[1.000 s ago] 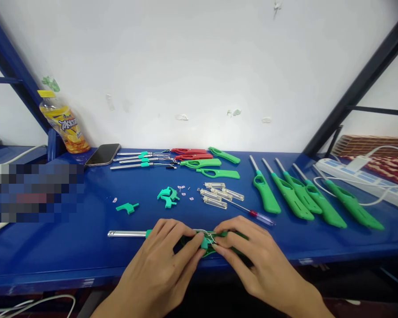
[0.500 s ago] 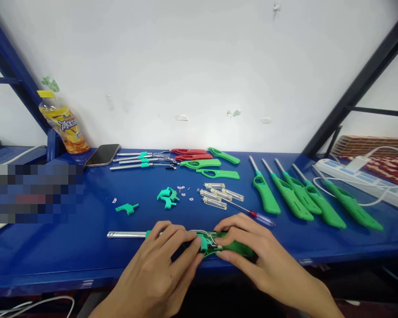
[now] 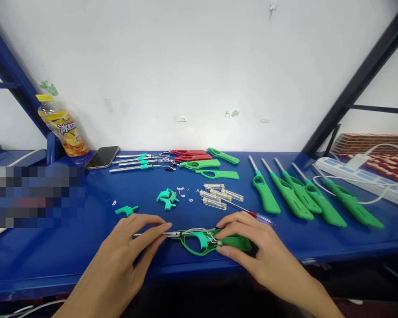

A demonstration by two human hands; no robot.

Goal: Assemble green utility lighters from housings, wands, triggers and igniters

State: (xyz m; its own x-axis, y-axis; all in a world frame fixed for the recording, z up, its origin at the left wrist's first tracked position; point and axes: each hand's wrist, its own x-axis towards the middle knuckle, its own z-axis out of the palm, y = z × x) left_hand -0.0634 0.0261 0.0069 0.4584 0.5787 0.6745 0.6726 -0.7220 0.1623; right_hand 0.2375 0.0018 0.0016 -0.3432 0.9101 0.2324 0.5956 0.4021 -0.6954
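Observation:
An opened gas lighter lies at the table's front edge, its green handle half (image 3: 199, 252) showing the inside. In it sit a teal trigger (image 3: 203, 240) and thin white wires (image 3: 199, 230). My left hand (image 3: 132, 249) is closed in a pinch around the metal tube (image 3: 174, 234), covering most of its length. With thumb and fingers, my right hand (image 3: 248, 240) grips the handle half near the wires and a small metal-ended part (image 3: 218, 242). The handle's rear end is partly behind those fingers.
Loose teal triggers (image 3: 167, 198), clear fuel tanks (image 3: 215, 204) and a screwdriver (image 3: 260, 217) lie beyond my hands. Several green lighters (image 3: 267, 196) stand in a row at right. Metal tubes (image 3: 129, 168), red handle halves (image 3: 194, 157), a phone (image 3: 102, 157) and a bottle (image 3: 64, 128) are farther back.
My left hand has moved left, off the trigger area and onto the metal tube. The trigger and finger loop are now uncovered. My right hand stays on the handle half.

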